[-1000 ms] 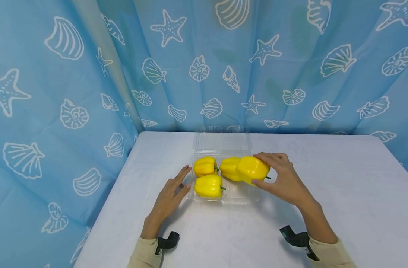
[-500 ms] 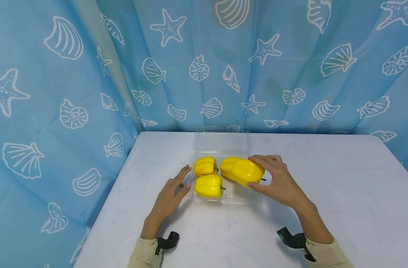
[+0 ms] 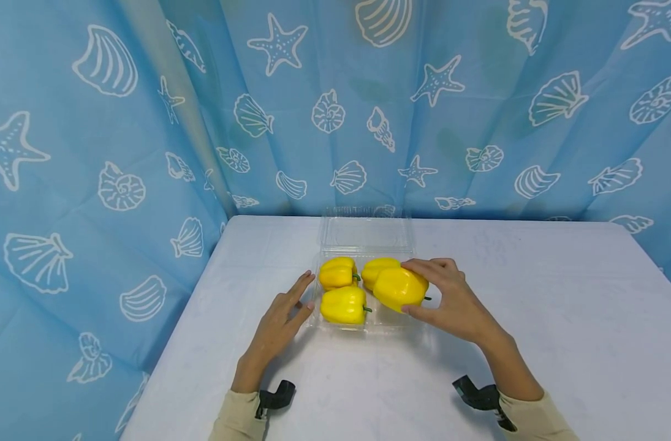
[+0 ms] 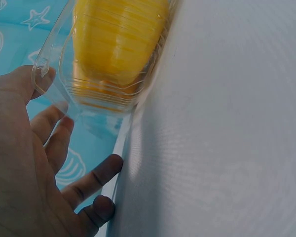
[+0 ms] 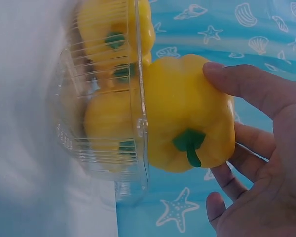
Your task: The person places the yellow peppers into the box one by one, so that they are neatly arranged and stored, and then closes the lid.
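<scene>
Blue shell-print curtain (image 3: pixel 451 122) behind white table (image 3: pixel 561 306)

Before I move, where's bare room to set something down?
The tabletop is bare right of the right hand, left of the left hand, and between the forearms before the clear container. The container is crowded: three yellow peppers inside, the held pepper over it.

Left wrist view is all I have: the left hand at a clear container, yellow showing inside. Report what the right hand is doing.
Observer: The right hand grips a yellow pepper above the container.
Operator: Count the other peppers.
Observer: Three, all inside: back left pepper, front left pepper and back right pepper.
Operator: Give me the lid.
Observer: The lid is open, on the container's far side.
</scene>
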{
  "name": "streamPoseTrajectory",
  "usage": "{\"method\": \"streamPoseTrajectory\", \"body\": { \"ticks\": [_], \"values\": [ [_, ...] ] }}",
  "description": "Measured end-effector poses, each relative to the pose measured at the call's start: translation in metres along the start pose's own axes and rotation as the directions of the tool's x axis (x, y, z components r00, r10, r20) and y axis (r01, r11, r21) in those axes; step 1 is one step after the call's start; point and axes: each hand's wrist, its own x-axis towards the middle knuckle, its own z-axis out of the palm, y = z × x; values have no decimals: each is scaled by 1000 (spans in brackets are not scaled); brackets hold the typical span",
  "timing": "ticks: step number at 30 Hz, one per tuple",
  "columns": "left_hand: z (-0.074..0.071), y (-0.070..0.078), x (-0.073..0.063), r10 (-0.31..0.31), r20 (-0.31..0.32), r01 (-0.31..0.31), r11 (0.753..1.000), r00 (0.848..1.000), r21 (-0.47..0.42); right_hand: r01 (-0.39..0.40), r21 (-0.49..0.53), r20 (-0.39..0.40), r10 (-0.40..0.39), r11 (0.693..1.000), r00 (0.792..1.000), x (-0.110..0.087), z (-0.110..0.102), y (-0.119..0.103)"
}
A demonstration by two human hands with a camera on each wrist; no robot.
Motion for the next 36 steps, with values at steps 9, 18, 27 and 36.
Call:
{"method": "streamPoseTrajectory", "body": {
  "ticks": [9, 18, 27, 36],
  "values": [
    [0, -1, 0, 2, -1, -2, 1000, 1000, -8, 24, 20, 18, -24, 1000, 1000, 0, 1, 0],
    [0, -1, 0, 1, 2, -1, 1000, 1000, -15, 38, 28, 48, -40, 999, 998, 0, 6, 0],
    [0, 0, -1, -10, 5, 10, 1000, 1000, -4, 4, 23, 100, -6, 1000, 995, -1, 10, 3],
    [1, 0, 0, -18, 6, 18, 1000, 1000, 16, -13, 35, 112, 9, 999, 994, -1, 12, 6]
  ]
}}
